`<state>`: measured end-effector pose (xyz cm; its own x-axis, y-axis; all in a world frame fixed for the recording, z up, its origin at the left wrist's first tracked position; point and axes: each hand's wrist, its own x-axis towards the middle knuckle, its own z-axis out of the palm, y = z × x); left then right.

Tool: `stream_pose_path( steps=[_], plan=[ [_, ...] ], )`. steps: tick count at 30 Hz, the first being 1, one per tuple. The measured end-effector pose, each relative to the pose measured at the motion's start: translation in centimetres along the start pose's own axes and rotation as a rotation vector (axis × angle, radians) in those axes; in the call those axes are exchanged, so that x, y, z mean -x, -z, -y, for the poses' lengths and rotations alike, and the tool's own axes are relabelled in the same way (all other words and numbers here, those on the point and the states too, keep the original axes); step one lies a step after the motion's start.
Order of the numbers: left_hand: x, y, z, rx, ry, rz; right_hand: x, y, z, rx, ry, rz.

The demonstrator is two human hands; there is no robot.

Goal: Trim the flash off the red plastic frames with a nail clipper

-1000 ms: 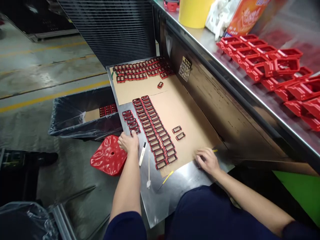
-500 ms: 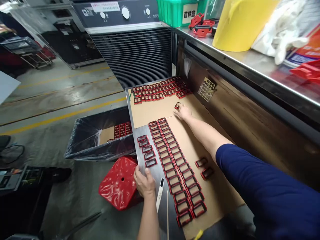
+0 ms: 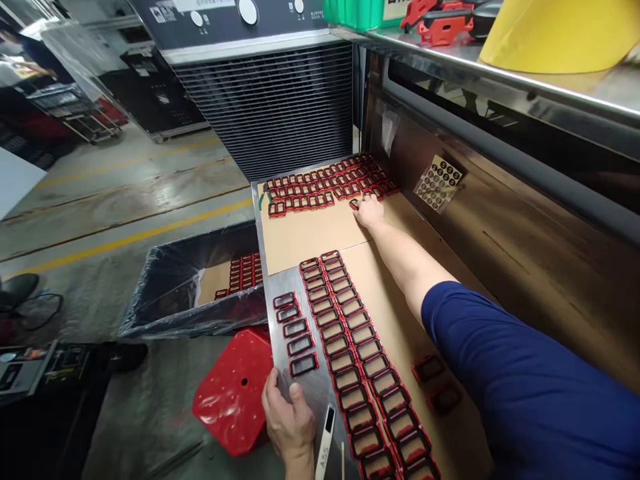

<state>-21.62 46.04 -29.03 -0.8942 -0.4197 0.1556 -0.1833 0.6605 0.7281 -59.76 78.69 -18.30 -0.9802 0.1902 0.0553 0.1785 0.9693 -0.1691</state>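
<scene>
My right hand [image 3: 370,212] is stretched to the far part of the table. Its fingers are closed on a small red-and-black rectangular frame [image 3: 354,204], just in front of the far rows of like frames [image 3: 305,201]. My left hand [image 3: 289,419] holds nothing and rests at the near left metal edge, thumb spread from the fingers. Beside it lies a white strip-like tool [image 3: 326,437] with a dark end. Two long columns of frames [image 3: 345,333] run along the cardboard [image 3: 315,230]. Several frames with greyish centres [image 3: 300,345] lie on the bare metal [image 3: 280,270].
A red stool [image 3: 233,393] and a plastic-lined bin [image 3: 190,320] holding more frames stand left of the table. At right, a metal shelf [image 3: 550,87] overhangs, bearing a yellow container [image 3: 560,37]. A louvred machine [image 3: 280,100] stands at the far end. Two frames [image 3: 429,368] lie near my right sleeve.
My right hand has carried the frame farther away, up to the far rows. My left hand stays by the metal edge. The camera view has shifted, so the shelf shows less of its contents.
</scene>
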Motion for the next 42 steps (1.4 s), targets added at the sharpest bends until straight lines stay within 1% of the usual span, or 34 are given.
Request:
stream_pose_path(
  steps=[4, 9, 12, 14, 16, 18, 21, 23, 24, 26, 28, 29, 32, 34, 36, 37, 38, 39, 40, 41, 42],
  plan=[
    [0.0, 0.0, 0.4, -0.018, 0.016, 0.011, -1.2, 0.1, -0.2, -0.005, -0.095, -0.057],
    [0.1, -0.1, 1.1, -0.041, 0.014, 0.013, -1.4, -0.1, -0.3, -0.081, -0.192, -0.091],
    [0.1, -0.3, 1.4, -0.047, 0.015, 0.008, -1.4, 0.2, 0.3, -0.161, -0.237, -0.125],
    [-0.1, -0.4, 1.2, -0.050, 0.019, 0.003, -1.2, 0.7, 1.0, -0.220, -0.250, -0.152],
    [-0.2, -0.3, 0.5, -0.053, 0.012, -0.003, -0.5, 1.5, 1.5, -0.277, -0.244, -0.175],
    [-0.4, 0.0, -0.6, -0.048, -0.001, -0.027, 0.8, 2.3, 1.5, -0.330, -0.231, -0.181],
    [-0.5, 0.2, -1.9, -0.038, 0.004, -0.037, 4.4, 3.2, 0.0, -0.408, -0.208, -0.150],
    [-0.5, -0.1, -2.3, -0.041, 0.022, -0.019, 8.2, 3.8, -1.9, -0.461, -0.187, -0.128],
    [-0.5, -0.3, -2.4, -0.042, 0.029, -0.013, 10.7, 4.1, -2.9, -0.486, -0.180, -0.123],
    [-0.4, -0.7, -2.5, -0.038, 0.036, -0.010, 16.8, 4.8, -4.9, -0.528, -0.176, -0.122],
    [-0.5, -0.8, -2.5, -0.028, 0.038, -0.018, 24.4, 5.5, -6.6, -0.562, -0.178, -0.121],
    [-0.7, -0.6, -2.6, -0.021, 0.037, -0.023, 28.6, 5.8, -7.3, -0.575, -0.175, -0.120],
    [-1.3, 0.4, -3.7, -0.003, 0.019, -0.054, 41.9, 6.8, -9.2, -0.597, -0.128, -0.049],
    [-1.2, 1.0, -5.6, 0.001, -0.032, -0.073, 50.3, 7.6, -10.7, -0.587, -0.090, 0.026],
    [0.2, 1.2, -8.8, 0.017, -0.146, -0.035, 57.4, 8.3, -12.5, -0.545, -0.093, 0.070],
    [1.5, 1.1, -10.9, 0.026, -0.243, 0.033, 60.3, 8.6, -13.4, -0.511, -0.119, 0.076],
    [3.2, 0.8, -13.1, 0.027, -0.360, 0.132, 62.7, 8.8, -14.3, -0.473, -0.154, 0.075],
    [5.1, 0.5, -15.4, 0.020, -0.494, 0.262, 64.6, 8.8, -15.2, -0.433, -0.194, 0.071],
    [7.2, 0.1, -17.5, -0.043, -0.665, 0.439, 65.9, 8.8, -16.0, -0.394, -0.231, 0.067],
    [9.3, -0.3, -19.4, -0.118, -0.770, 0.566, 66.8, 8.6, -16.7, -0.361, -0.259, 0.070],
    [11.2, -0.7, -20.9, -0.176, -0.815, 0.651, 67.3, 8.3, -17.3, -0.337, -0.274, 0.082]
  ],
)
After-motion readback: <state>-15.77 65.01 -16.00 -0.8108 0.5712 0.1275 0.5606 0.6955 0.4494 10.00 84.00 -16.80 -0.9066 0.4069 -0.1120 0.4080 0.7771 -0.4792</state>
